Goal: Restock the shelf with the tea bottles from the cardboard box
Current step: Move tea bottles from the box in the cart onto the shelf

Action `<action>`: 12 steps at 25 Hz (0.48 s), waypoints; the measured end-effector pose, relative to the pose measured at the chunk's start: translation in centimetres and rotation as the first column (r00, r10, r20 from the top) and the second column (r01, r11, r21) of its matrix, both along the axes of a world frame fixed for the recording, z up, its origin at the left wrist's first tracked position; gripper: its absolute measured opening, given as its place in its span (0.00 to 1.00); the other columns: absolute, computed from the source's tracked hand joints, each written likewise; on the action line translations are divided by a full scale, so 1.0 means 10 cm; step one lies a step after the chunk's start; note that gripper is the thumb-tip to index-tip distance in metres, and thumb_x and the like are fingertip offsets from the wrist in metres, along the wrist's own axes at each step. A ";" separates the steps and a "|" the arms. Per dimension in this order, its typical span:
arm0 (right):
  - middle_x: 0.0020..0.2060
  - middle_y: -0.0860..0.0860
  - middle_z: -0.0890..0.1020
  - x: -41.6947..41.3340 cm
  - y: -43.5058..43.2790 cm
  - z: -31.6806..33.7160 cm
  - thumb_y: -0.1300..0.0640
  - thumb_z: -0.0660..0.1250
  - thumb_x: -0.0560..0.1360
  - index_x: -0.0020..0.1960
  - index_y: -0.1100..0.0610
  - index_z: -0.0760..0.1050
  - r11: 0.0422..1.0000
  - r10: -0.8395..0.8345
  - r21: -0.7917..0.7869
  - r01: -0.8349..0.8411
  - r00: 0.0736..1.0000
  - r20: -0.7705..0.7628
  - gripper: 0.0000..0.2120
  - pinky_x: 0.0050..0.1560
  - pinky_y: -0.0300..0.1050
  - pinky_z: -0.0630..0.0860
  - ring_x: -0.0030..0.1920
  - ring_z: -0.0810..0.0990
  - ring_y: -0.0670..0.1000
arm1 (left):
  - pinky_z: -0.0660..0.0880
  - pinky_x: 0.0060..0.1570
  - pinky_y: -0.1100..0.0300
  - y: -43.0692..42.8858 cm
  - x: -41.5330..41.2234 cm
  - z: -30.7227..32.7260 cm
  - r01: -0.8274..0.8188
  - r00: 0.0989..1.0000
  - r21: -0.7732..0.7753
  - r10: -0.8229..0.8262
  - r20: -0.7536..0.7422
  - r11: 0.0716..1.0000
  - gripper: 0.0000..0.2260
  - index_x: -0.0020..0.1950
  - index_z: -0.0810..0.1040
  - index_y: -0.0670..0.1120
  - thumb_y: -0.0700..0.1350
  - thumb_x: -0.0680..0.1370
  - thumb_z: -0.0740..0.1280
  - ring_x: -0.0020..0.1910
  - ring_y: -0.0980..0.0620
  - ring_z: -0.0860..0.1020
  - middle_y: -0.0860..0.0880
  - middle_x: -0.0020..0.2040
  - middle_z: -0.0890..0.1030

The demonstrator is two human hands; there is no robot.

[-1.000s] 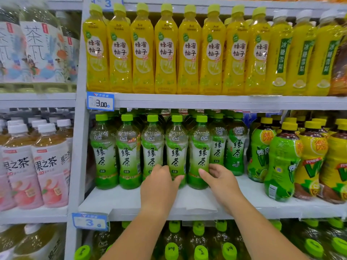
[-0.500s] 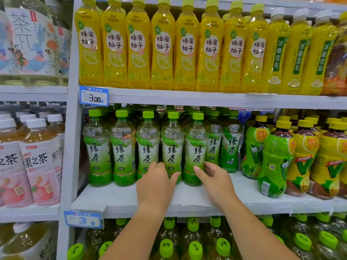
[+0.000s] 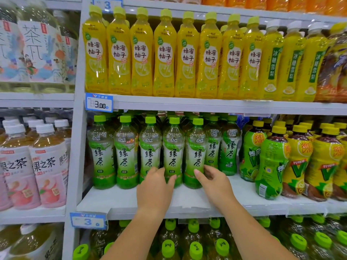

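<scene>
A front row of green tea bottles [image 3: 126, 152] with green caps stands on the middle shelf [image 3: 120, 200], with more behind. My left hand [image 3: 155, 188] is at the base of the fourth bottle [image 3: 173, 147], with its fingers in the gap to the third bottle and its thumb across the front. My right hand [image 3: 216, 182] holds the base of the fifth bottle [image 3: 196, 149], thumb on its front and fingers round its right side. Both bottles stand upright on the shelf. No cardboard box is in view.
Yellow honey-pomelo bottles [image 3: 165, 55] fill the shelf above. Green and yellow lemon-tea bottles [image 3: 270, 162] stand to the right, set further forward. Pink peach-tea bottles [image 3: 48, 166] are in the left bay past the white upright [image 3: 75, 166]. Capped bottles [image 3: 195, 250] crowd the shelf below.
Both hands stay at the bases of the same two green tea bottles. The view has shifted slightly; the row looks unchanged.
</scene>
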State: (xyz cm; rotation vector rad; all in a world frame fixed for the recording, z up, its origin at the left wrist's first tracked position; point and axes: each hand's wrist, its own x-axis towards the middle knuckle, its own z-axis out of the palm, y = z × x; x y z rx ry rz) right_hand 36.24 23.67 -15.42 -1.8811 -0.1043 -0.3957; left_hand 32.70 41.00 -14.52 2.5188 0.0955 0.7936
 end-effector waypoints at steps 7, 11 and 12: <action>0.74 0.47 0.68 -0.11 0.08 0.00 0.41 0.63 0.78 0.79 0.52 0.57 0.989 -0.004 -0.151 -0.006 0.998 -0.067 0.34 0.71 0.48 0.67 0.72 0.68 0.49 | 0.77 0.59 0.49 0.00 0.01 -0.08 0.111 0.990 -0.281 -0.129 -0.047 0.953 0.26 0.73 0.72 0.44 0.59 0.80 0.61 0.58 0.47 0.80 0.46 0.64 0.80; 0.75 0.48 0.67 -0.23 0.08 0.05 0.43 0.60 0.81 0.79 0.51 0.57 0.986 0.004 -0.163 -0.027 0.991 -0.137 0.30 0.72 0.48 0.65 0.74 0.67 0.48 | 0.67 0.71 0.50 -0.02 -0.08 0.02 0.175 0.960 -0.406 -0.247 -0.131 0.897 0.29 0.78 0.65 0.44 0.58 0.81 0.62 0.73 0.48 0.69 0.47 0.75 0.70; 0.75 0.48 0.67 -0.29 0.07 0.06 0.43 0.60 0.81 0.79 0.50 0.58 0.987 0.005 -0.156 -0.033 0.984 -0.177 0.30 0.73 0.49 0.64 0.74 0.66 0.48 | 0.66 0.72 0.50 -0.02 -0.12 0.05 0.176 0.948 -0.428 -0.269 -0.167 0.886 0.29 0.78 0.65 0.44 0.58 0.81 0.62 0.74 0.49 0.67 0.48 0.76 0.68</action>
